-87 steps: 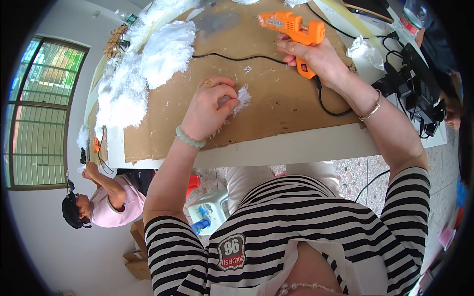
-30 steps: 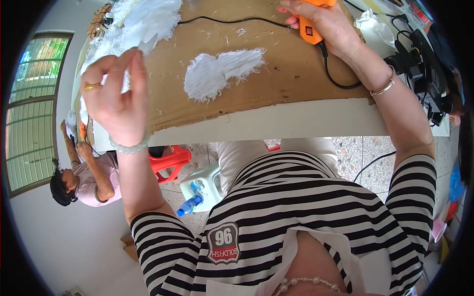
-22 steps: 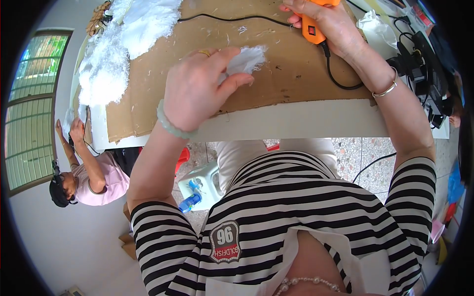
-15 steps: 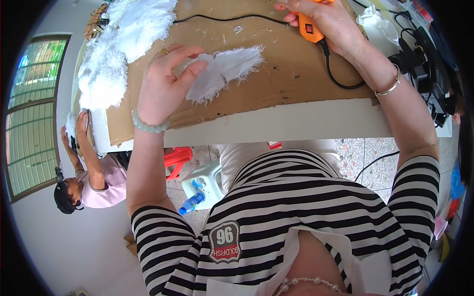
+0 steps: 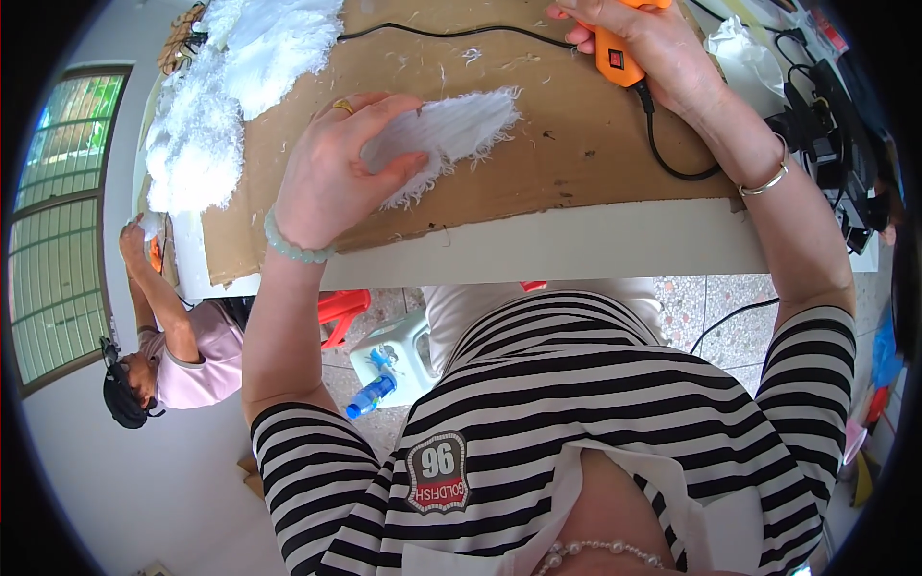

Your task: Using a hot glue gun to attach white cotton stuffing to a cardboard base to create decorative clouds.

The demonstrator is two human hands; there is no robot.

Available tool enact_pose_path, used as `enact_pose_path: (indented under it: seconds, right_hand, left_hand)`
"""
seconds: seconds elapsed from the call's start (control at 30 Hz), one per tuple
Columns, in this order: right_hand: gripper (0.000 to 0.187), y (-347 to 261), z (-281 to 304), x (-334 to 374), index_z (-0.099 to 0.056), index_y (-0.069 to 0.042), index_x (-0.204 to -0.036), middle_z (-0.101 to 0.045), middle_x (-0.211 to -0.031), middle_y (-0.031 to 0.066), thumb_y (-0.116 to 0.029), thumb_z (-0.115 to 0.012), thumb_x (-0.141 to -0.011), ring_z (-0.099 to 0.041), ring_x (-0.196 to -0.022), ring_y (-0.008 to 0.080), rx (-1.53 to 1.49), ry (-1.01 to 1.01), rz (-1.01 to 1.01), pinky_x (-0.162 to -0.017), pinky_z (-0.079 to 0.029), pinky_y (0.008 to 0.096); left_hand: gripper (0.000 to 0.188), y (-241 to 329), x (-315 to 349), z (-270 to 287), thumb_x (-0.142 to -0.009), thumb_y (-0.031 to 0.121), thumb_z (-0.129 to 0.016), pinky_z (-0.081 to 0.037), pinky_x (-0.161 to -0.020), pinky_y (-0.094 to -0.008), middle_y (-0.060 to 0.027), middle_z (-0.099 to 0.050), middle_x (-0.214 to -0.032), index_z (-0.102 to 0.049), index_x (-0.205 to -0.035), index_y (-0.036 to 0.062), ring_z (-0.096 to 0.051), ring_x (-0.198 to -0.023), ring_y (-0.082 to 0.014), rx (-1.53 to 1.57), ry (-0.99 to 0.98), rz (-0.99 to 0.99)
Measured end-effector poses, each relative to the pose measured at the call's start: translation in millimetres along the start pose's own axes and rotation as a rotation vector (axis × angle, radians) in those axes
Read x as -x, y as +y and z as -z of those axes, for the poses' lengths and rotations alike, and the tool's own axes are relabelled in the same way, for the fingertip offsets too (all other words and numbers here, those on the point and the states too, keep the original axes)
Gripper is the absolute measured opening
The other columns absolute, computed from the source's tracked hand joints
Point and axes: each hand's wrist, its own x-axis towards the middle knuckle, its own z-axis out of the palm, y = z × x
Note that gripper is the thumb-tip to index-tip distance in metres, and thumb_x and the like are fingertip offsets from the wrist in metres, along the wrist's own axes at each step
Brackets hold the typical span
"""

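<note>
The left hand (image 5: 331, 178) lies curled over one end of a white feather (image 5: 451, 134), fingers and thumb pinching it flat against the brown cardboard (image 5: 567, 144) that covers the table (image 5: 576, 245). The right hand (image 5: 643, 48) is closed around an orange glue gun (image 5: 615, 48) near the cardboard's far edge, its black cord (image 5: 663, 158) looping beside the wrist. A heap of white feathers (image 5: 221, 106) sits to the left, well apart.
</note>
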Motion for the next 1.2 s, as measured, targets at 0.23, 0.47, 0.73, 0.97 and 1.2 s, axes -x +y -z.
enact_pose_path:
  seconds: [0.23, 0.47, 0.73, 0.97, 1.2]
  right_hand:
    - [0.015, 1.3, 1.7, -1.2, -0.057, -0.002, -0.099, -0.061, -0.084, 0.0066, -0.001, -0.057, -0.084, -0.057, -0.066, 0.014, 0.001, 0.004, -0.016, -0.06, -0.049, 0.026]
    - [0.015, 0.7, 1.8, -0.6, -0.056, -0.001, -0.099, -0.061, -0.084, 0.0066, -0.001, -0.057, -0.084, -0.057, -0.066, 0.0138, 0.009, 0.014, -0.037, -0.06, -0.049, 0.0256]
    - [0.013, 2.4, 2.3, -1.3, -0.057, -0.001, -0.098, -0.06, -0.083, 0.0061, -0.002, -0.058, -0.085, -0.057, -0.065, 0.013, -0.004, -0.01, -0.036, -0.059, -0.049, 0.0249]
    - [0.013, 4.6, 3.7, -1.9, -0.057, -0.002, -0.098, -0.06, -0.083, 0.0057, -0.002, -0.058, -0.085, -0.057, -0.064, 0.0125, 0.003, -0.013, -0.019, -0.058, -0.049, 0.0246]
    - [0.014, 2.9, 2.2, -1.3, -0.057, -0.002, -0.098, -0.061, -0.084, 0.0059, -0.002, -0.058, -0.084, -0.057, -0.065, 0.0126, 0.016, 0.007, -0.039, -0.058, -0.049, 0.0249]
  left_hand:
    - [0.038, 8.3, -4.0, 19.3, -0.065, 0.005, -0.072, -0.049, -0.077, -0.035, -0.0117, -0.064, -0.101, -0.064, -0.102, 0.0066, -0.061, -0.089, -0.0297, -0.03, 0.086, -0.02]
    - [0.032, 21.8, -13.5, -0.4, -0.064, 0.007, -0.07, -0.049, -0.08, -0.0357, -0.0113, -0.064, -0.094, -0.065, -0.095, 0.0049, -0.061, -0.084, -0.0292, -0.11, 0.093, -0.045]
    - [0.03, 22.6, -8.8, -12.2, -0.064, 0.011, -0.07, -0.049, -0.082, -0.0378, -0.0117, -0.064, -0.091, -0.065, -0.093, 0.0047, -0.061, -0.082, -0.0295, -0.169, 0.093, -0.077]
    - [0.032, 25.8, -6.2, -3.7, -0.064, 0.01, -0.072, -0.049, -0.078, -0.0377, -0.0135, -0.063, -0.093, -0.065, -0.095, 0.0038, -0.061, -0.085, -0.0313, -0.178, 0.157, -0.048]
    - [0.033, 21.5, 2.0, -13.7, -0.064, 0.01, -0.072, -0.05, -0.074, -0.0379, -0.0131, -0.063, -0.094, -0.065, -0.096, 0.0037, -0.06, -0.085, -0.0315, -0.205, 0.113, -0.04]
